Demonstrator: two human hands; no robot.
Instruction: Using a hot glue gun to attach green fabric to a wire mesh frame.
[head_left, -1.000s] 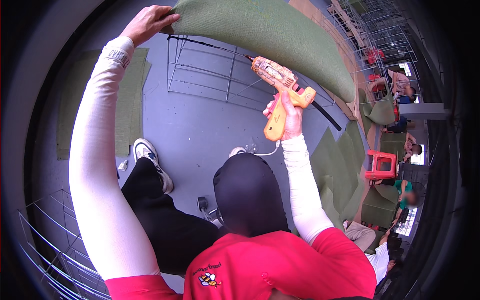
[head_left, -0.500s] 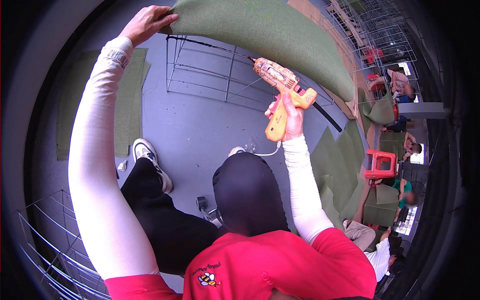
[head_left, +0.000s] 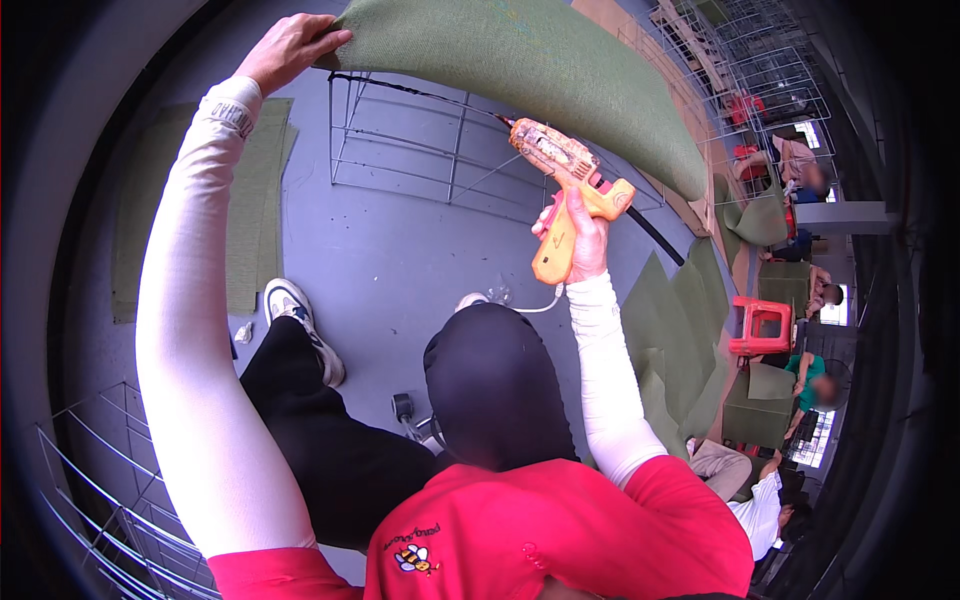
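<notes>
My left hand (head_left: 290, 50) pinches the near left corner of a green woven sheet (head_left: 500, 70), holding it raised above a wire frame (head_left: 400, 160). My right hand (head_left: 588, 240) is wrapped round the handle of an orange glue gun (head_left: 560, 160), its fingers at the trigger. A black glue stick (head_left: 655, 235) sticks out of the gun's back end. The nozzle points at the frame's top wire, just under the sheet's near edge. Dark glue (head_left: 385, 87) runs along that wire toward the left corner. The sheet hides the far part of the frame.
Green sheets lie on the floor at the left (head_left: 200, 210) and right (head_left: 680, 330). Another wire frame (head_left: 120, 480) stands at the lower left. A white cord (head_left: 540, 308) hangs from the gun. A red stool (head_left: 760, 325) and several seated people (head_left: 810, 380) are at the right.
My left hand and the sheet's corner have shifted very slightly left. The glue gun has hardly moved, with its nozzle still by the top wire.
</notes>
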